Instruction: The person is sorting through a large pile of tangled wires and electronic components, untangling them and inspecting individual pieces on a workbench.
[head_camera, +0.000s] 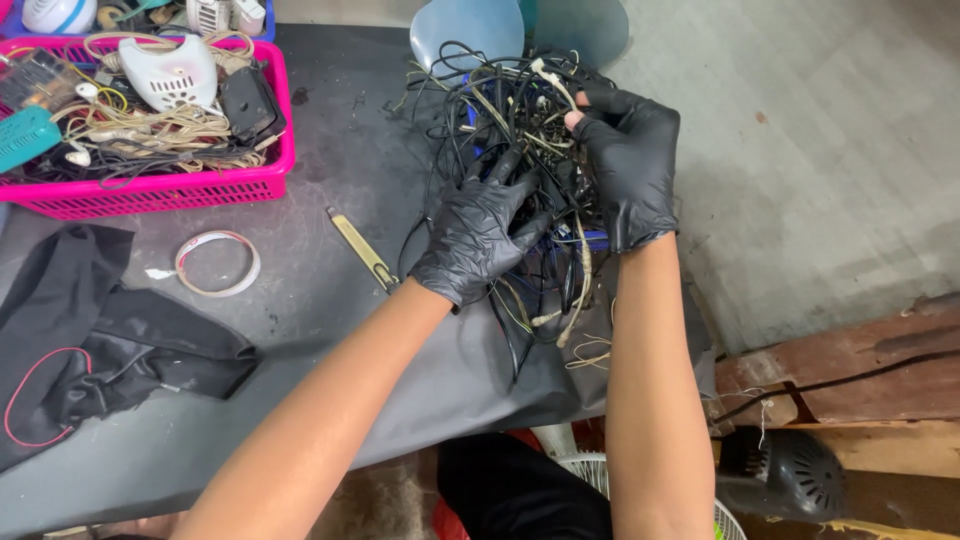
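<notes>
Grip: both gloved hands, left hand (478, 235) and right hand (628, 160), pinched cords in the tangle (520, 130).
Progress: tangle looked mostly knotted; basket (150, 190) already held wires.

Even soft daylight; faint shadows; sharp focus; slight edge distortion

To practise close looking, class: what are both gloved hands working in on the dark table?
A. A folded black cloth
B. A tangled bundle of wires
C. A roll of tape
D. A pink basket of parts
B: the left hand and the right hand, both in black gloves, grip into the tangled bundle of wires, while the pink basket sits apart from them on the table's far left.
</notes>
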